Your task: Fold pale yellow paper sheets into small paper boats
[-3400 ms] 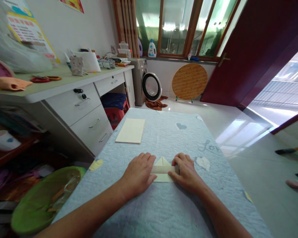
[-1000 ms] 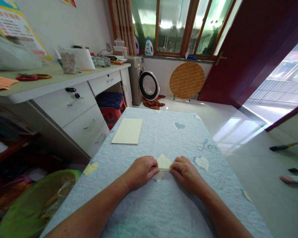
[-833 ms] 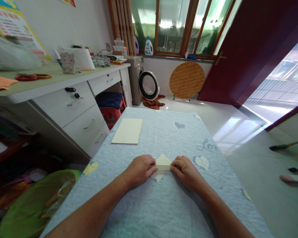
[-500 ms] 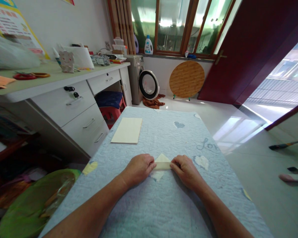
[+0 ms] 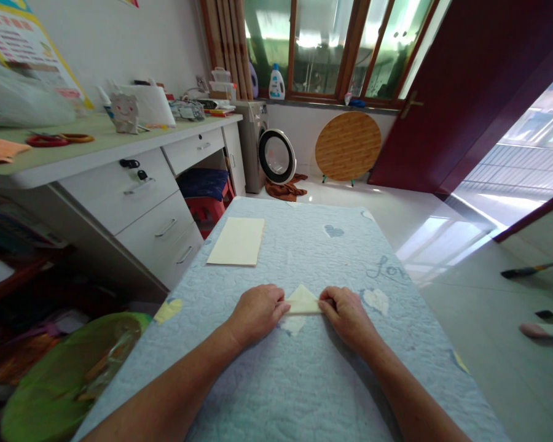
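Note:
A small piece of pale yellow paper (image 5: 303, 301) lies on the quilted light-blue cloth (image 5: 341, 261), folded so that a triangular point faces away from me and a straight band runs along the near side. My left hand (image 5: 259, 312) pinches the band's left end between thumb and fingers. At its right end, my right hand (image 5: 345, 312) grips the paper the same way. Both hands rest on the cloth, and they hide the paper's outer corners. Farther off to the left lies a flat stack of pale yellow paper (image 5: 237, 241), touched by neither hand.
A desk (image 5: 133, 147) with drawers runs along the left, with scissors (image 5: 48, 140) on top. Below my left arm stands a green basket (image 5: 41, 393). Beyond the table are a red stool (image 5: 207, 205), a washing machine (image 5: 253, 147) with its door open, and a round wooden board (image 5: 349, 146).
The near band of the paper lies slightly flatter and looks lighter. My right hand has shifted a little to the right; my left hand has hardly moved.

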`<control>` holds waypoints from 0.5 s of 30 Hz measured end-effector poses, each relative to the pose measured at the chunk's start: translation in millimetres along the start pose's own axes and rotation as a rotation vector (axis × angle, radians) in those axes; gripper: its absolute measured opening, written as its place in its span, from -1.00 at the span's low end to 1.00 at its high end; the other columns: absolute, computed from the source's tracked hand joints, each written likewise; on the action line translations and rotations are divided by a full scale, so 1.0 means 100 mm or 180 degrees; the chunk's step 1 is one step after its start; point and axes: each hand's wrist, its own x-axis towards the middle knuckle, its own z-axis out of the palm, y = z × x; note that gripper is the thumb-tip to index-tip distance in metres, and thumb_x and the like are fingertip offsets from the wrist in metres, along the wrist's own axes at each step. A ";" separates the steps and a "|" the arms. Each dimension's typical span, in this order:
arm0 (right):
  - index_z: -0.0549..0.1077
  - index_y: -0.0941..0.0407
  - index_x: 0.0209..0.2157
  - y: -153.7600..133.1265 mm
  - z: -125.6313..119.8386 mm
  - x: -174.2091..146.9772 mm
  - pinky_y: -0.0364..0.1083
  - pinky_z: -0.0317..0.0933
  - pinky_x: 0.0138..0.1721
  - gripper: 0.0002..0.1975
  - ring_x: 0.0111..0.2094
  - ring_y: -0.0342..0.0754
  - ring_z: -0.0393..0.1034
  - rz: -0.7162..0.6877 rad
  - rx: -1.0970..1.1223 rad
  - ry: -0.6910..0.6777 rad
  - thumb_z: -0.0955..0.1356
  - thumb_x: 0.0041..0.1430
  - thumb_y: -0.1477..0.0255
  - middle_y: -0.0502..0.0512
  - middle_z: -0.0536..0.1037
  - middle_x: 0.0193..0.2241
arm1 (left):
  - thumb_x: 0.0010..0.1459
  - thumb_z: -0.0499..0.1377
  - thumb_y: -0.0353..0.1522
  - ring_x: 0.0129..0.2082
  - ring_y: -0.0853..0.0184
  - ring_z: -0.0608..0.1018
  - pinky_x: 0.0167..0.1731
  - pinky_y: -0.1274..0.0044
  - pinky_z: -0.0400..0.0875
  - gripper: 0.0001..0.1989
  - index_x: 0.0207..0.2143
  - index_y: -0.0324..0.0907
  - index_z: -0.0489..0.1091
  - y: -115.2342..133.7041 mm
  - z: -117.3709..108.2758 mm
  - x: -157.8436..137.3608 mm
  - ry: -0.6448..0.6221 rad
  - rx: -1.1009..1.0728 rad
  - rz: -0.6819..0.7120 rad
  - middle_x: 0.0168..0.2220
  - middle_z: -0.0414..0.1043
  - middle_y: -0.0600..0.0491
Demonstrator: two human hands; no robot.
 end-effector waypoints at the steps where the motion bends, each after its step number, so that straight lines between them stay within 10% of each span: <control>1: 0.49 0.09 -0.40 0.00 0.01 0.00 -0.06 0.09 -0.28 -0.87 -0.34 0.01 0.35 0.0016 -0.0008 0.0000 0.31 0.18 0.48 0.06 0.53 -0.45 | 0.24 0.12 -0.28 -0.31 0.20 0.52 -0.33 0.48 0.25 -0.80 -0.38 -0.16 0.45 0.01 0.00 0.00 -0.0003 0.0024 -0.0018 -0.35 0.50 -0.02; 15: 0.47 0.11 -0.37 -0.05 0.01 -0.02 -0.05 0.08 -0.24 -0.89 -0.29 0.03 0.34 0.0117 -0.0110 -0.0051 0.31 0.21 0.51 0.09 0.53 -0.41 | 0.23 0.14 -0.26 -0.31 0.20 0.53 -0.38 0.49 0.24 -0.81 -0.39 -0.16 0.44 0.04 -0.02 0.00 -0.0027 0.0149 -0.0171 -0.33 0.52 -0.01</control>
